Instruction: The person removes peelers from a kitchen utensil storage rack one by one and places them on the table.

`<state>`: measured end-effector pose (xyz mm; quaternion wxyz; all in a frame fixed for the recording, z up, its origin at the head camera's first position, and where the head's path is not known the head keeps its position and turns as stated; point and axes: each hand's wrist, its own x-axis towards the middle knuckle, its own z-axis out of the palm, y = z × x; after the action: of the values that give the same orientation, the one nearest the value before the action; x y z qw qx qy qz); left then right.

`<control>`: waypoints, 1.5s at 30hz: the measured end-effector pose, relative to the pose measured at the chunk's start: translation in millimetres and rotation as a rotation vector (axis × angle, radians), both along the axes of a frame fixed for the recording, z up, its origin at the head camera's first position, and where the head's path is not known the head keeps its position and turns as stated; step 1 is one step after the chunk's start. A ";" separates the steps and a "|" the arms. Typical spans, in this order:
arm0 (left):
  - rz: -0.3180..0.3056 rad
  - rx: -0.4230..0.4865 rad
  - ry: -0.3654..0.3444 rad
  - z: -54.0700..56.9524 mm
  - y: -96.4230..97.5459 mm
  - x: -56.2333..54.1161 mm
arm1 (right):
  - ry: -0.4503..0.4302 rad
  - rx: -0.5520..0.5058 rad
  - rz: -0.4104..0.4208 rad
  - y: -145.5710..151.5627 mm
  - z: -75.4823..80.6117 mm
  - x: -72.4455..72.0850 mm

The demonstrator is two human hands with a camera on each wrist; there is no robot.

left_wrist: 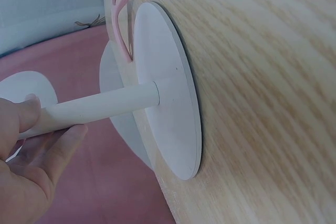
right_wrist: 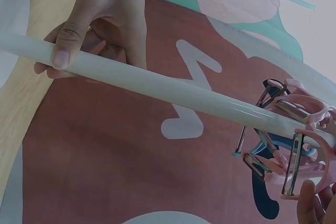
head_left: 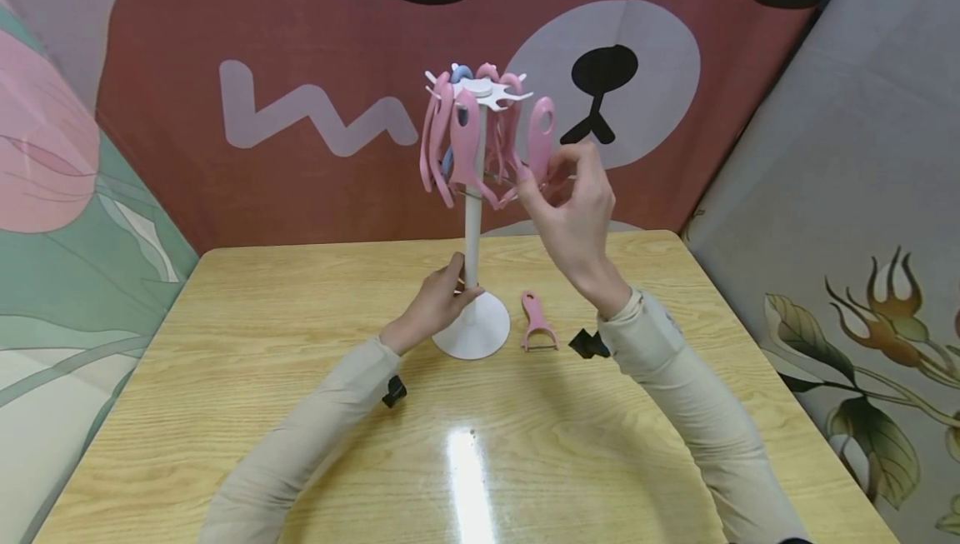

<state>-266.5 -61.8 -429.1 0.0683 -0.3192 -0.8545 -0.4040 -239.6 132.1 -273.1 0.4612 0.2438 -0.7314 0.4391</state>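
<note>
A white stand has a round base on the table, an upright pole and a hooked top. Around its top hang several pink peelers and at least one blue peeler. My left hand grips the lower pole just above the base, thumb and fingers on either side of it in the left wrist view. At the stand's right, my right hand pinches another pink peeler low down, its handle upright beside the hooks. The fingers partly hide its lower end.
One more pink peeler lies on the wooden table, right of the base. Small black pieces show beside each wrist. Behind the table hangs a printed cloth, with a floral one at the right.
</note>
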 end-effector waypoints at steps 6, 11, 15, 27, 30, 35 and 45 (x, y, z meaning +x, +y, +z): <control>-0.010 0.007 0.016 -0.6 0.0 0.6 | 0.001 -0.015 -0.007 1.7 -0.6 0.0; -0.010 0.005 0.024 -0.3 0.0 1.1 | 0.002 -0.034 -0.018 2.1 -0.2 -0.3; -0.011 0.003 0.020 0.2 0.1 1.5 | -0.007 -0.036 -0.021 2.4 0.4 0.5; -0.008 0.005 0.015 0.0 0.0 1.0 | -0.035 0.000 -0.028 6.0 -4.2 -0.3; -0.008 0.000 0.006 -0.1 0.2 0.8 | -0.045 0.010 -0.035 7.2 -6.2 -0.6; 0.001 -0.001 0.001 -0.3 0.4 0.6 | -0.041 0.030 -0.046 10.4 -10.4 -2.3; 0.014 0.000 -0.015 -1.5 1.0 -0.3 | -0.059 0.029 -0.049 13.3 -17.0 -2.7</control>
<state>-266.8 -60.8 -430.7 0.0646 -0.3100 -0.8573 -0.4060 -242.3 145.5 -290.1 0.4466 0.2193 -0.7568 0.4240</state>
